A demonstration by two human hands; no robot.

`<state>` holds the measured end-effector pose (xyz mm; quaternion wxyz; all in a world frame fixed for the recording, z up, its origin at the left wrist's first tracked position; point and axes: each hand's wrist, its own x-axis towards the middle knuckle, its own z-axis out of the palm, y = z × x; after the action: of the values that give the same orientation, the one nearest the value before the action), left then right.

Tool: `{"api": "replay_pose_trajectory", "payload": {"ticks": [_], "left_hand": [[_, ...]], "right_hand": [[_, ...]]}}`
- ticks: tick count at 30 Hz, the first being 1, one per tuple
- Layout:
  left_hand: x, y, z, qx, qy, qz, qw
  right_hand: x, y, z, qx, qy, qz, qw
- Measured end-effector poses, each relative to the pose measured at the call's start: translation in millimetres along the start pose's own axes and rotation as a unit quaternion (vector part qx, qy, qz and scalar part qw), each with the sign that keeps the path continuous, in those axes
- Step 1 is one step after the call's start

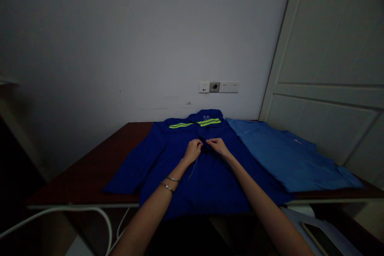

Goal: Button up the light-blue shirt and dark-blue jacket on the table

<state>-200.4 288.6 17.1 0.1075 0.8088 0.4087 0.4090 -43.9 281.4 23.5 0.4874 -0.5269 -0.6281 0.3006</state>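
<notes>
A dark blue work jacket (168,160) with yellow-green reflective stripes near the collar lies flat on a dark wooden table (99,160). My left hand (193,150) is closed, pinching the jacket's front opening near the chest. My right hand (217,146) is closed too, gripping the same front edge just to the right. The two hands almost meet over the middle of the jacket. Thin bracelets circle my left wrist. A pale thread hangs below my left hand.
A lighter blue garment (288,160) lies spread on the table's right side, partly over the edge. A wall socket strip (219,87) sits above the table. A white door (330,68) stands at right. White cables (90,212) hang below the table's front edge.
</notes>
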Motion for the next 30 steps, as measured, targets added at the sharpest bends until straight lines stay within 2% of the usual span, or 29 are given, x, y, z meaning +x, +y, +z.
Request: {"api": "replay_pose_trajectory", "payload": {"ticks": [5, 10, 14, 16, 24, 26, 30], "left_hand": [[0, 1, -0.3, 0.013, -0.001, 0.010, 1.000], [-1, 3, -1.8, -0.003, -0.002, -0.007, 1.000], [0, 3, -2.2, -0.027, -0.003, -0.018, 0.999], [-1, 2, -1.5, -0.034, -0.005, -0.017, 0.999], [1, 3, -4.2, -0.062, -0.035, -0.012, 0.997], [3, 5, -8.4, -0.087, -0.037, -0.042, 0.995], [5, 11, -13.8, -0.121, 0.007, -0.133, 0.984]], "right_hand": [[-1, -1, 3, 0.009, -0.009, -0.004, 1.000], [1, -1, 0, 0.033, -0.028, 0.008, 0.999], [2, 0, -4, 0.059, -0.065, 0.013, 0.996], [1, 2, -4, 0.051, -0.077, -0.008, 0.996], [-1, 8, 0, -0.089, -0.014, -0.133, 0.987], [-2, 6, 0, -0.125, -0.011, -0.154, 0.980], [-6, 3, 1, -0.182, -0.009, -0.193, 0.964]]}}
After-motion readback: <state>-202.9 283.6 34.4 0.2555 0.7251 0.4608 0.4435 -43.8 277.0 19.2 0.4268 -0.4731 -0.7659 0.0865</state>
